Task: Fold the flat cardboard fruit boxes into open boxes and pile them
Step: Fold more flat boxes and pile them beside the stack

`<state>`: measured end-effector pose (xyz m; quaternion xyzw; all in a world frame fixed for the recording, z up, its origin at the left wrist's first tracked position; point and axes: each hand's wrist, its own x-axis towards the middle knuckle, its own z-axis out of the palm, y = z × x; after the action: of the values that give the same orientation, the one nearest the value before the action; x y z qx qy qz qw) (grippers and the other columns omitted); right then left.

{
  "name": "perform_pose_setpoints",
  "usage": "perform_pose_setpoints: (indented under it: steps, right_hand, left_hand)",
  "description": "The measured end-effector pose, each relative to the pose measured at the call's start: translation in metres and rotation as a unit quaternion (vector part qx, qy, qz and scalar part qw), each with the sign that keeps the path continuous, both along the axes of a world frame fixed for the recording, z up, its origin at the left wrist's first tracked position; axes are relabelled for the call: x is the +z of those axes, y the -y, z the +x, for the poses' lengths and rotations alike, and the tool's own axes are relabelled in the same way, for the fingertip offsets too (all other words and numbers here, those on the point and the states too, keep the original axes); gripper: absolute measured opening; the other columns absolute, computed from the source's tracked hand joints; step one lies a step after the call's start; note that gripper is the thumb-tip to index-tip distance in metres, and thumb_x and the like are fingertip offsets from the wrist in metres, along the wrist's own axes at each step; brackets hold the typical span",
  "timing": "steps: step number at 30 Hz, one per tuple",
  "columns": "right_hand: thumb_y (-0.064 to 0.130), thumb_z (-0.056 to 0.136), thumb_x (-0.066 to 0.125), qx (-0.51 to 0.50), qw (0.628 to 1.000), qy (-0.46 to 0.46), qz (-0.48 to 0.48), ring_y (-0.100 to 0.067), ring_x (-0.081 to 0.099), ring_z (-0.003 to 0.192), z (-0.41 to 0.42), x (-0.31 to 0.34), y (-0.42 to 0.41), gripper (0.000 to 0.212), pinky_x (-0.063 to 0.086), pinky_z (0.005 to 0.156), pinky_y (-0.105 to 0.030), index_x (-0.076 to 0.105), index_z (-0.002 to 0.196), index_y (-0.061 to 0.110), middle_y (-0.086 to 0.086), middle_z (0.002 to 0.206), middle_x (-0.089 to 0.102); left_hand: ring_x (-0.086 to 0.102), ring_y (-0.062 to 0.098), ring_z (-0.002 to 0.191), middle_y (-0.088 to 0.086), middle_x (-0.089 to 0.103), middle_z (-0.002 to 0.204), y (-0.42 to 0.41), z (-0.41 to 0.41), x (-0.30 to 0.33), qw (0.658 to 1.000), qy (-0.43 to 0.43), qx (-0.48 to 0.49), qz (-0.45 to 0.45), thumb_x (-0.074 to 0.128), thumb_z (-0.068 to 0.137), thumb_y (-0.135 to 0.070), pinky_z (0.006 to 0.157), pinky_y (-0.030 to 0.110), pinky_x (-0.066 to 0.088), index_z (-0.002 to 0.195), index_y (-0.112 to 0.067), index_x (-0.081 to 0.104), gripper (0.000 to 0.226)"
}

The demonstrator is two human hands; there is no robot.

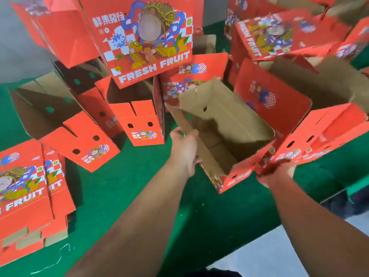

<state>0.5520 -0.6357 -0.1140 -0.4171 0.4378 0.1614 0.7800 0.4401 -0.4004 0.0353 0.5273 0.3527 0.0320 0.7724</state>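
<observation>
An opened red fruit box (225,134) with a brown inside is tilted in front of me, above the green floor. My left hand (184,145) grips its near left wall at the rim. At the near right corner, my right hand (276,173) holds the box's red flap from below, fingers curled under it. A stack of flat red boxes (30,194) lies at the lower left. Several folded open boxes (139,116) stand and lean in a pile behind.
More red boxes (279,31) are heaped at the back right, one large box (329,124) lying open right beside the held one. The green mat (123,186) ends at a pale floor (269,252) at the lower right. A thin string (60,258) lies near the flat stack.
</observation>
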Motion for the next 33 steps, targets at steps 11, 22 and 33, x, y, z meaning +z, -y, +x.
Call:
perform_pose_setpoints:
  steps: [11, 22, 33]
  right_hand:
    - [0.049, 0.096, 0.055, 0.030, 0.999, -0.025, -0.012, -0.026, 0.068, 0.101, -0.071, -0.016, -0.062, 0.032, 0.055, 0.094, -0.044, 0.066, 0.111, 0.023, -0.008, 0.118, 0.071]
    - [0.027, 0.103, 0.044, 0.521, 0.843, 0.096, -0.096, -0.014, 0.062, 0.066, -0.247, -0.024, -0.208, 0.022, 0.046, 0.062, -0.030, 0.056, 0.121, 0.025, -0.005, 0.103, 0.066]
    - [0.016, 0.103, 0.048, 0.626, 0.747, 0.189, -0.118, -0.016, 0.060, 0.075, -0.335, 0.025, -0.419, 0.026, 0.047, 0.068, -0.029, 0.056, 0.127, 0.018, -0.003, 0.108, 0.065]
  left_hand:
    - [0.069, 0.013, 0.105, -0.023, 0.067, 0.117, 0.030, -0.046, -0.053, 0.978, -0.085, -0.189, 0.009, 0.040, 0.103, -0.062, 0.098, 0.039, 0.050, 0.118, -0.046, 0.061, 0.030]
    - [0.068, 0.020, 0.089, 0.001, 0.071, 0.115, -0.075, -0.174, -0.119, 0.987, -0.132, 0.033, 0.085, 0.057, 0.104, -0.022, 0.085, 0.036, 0.057, 0.115, -0.025, 0.067, 0.016]
    - [0.061, 0.000, 0.089, -0.007, 0.068, 0.104, -0.229, -0.321, -0.114, 0.958, -0.112, 0.199, 0.173, 0.053, 0.102, -0.009, 0.078, 0.009, 0.044, 0.108, -0.025, 0.063, 0.020]
